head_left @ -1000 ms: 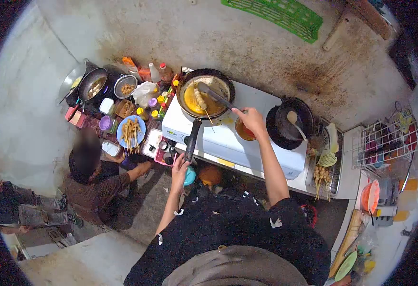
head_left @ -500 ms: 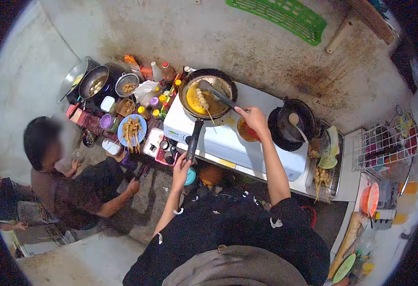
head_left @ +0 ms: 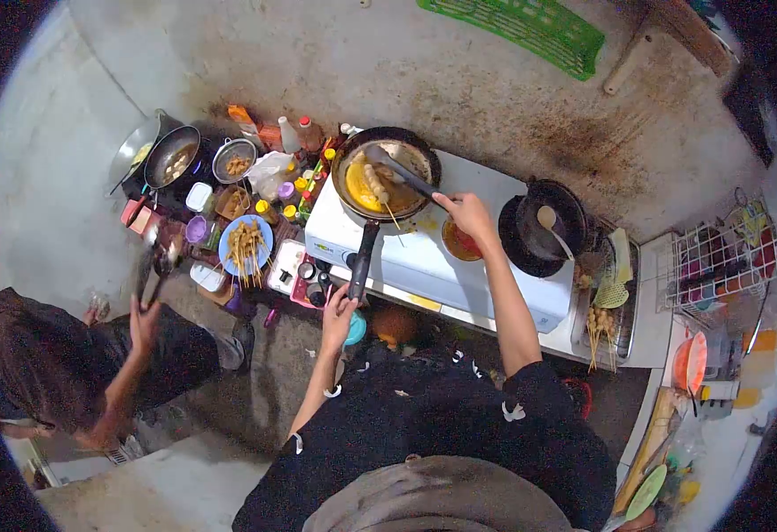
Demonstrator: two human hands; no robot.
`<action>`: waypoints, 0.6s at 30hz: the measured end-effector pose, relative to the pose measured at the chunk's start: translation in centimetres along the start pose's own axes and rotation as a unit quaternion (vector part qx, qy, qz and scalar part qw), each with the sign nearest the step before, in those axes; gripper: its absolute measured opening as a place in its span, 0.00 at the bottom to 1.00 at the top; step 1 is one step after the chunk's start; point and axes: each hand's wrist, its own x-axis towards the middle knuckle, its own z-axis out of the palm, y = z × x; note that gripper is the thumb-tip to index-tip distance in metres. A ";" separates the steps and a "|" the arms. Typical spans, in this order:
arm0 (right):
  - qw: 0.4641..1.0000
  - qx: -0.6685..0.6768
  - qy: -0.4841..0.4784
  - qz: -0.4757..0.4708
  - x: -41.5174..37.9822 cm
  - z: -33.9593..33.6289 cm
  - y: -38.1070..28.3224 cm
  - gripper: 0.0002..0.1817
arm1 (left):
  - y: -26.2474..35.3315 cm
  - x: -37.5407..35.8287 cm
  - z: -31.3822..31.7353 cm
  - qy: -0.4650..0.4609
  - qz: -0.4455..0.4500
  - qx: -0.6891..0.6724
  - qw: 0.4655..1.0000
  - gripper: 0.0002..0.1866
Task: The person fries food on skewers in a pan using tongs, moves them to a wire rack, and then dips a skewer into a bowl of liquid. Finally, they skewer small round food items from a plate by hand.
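My left hand (head_left: 340, 315) is closed around the black handle of a frying pan (head_left: 411, 139) on the stove. In the pan lies yellow egg (head_left: 356, 184) with a stick of round balls (head_left: 374, 183) on it, the stick's end jutting over the near rim. My right hand (head_left: 465, 217) grips a dark spatula (head_left: 409, 176), its head down in the pan beside the balls. Below that hand, a bowl of orange-red sauce (head_left: 459, 240) stands on the white stove (head_left: 424, 257).
On the left are a blue plate of skewers (head_left: 246, 246), bottles, jars and another pan (head_left: 174, 156). To the right sit a black wok (head_left: 553, 226) with a ladle and a tray with skewers (head_left: 600, 324). A co-worker (head_left: 51, 363) crouches at the left, holding a dark utensil.
The co-worker has shifted left, and their hand has lifted a dark utensil toward the left-hand items. My hands, the pan and the spatula stay nearly in place.
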 end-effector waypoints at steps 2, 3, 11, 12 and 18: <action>0.998 0.061 -0.026 -0.004 0.1 0.0 -0.1 0.32 | 0.0 0.0 0.1 0.004 0.004 -0.023 1.000 0.22; 0.999 0.038 -0.002 -0.006 0.1 0.0 -0.2 0.32 | 0.0 0.1 0.2 0.005 0.004 -0.024 1.000 0.22; 0.998 0.048 0.013 0.023 0.1 0.0 -1.2 0.31 | 0.9 -0.3 0.3 0.006 -0.001 0.008 1.000 0.23; 1.000 0.024 -0.007 0.016 0.0 -0.2 -1.4 0.31 | 0.8 -0.3 0.2 0.006 -0.002 0.009 1.000 0.23; 1.000 0.022 -0.005 0.013 0.6 0.5 -1.1 0.30 | 0.9 -0.4 0.4 0.008 -0.006 -0.010 1.000 0.22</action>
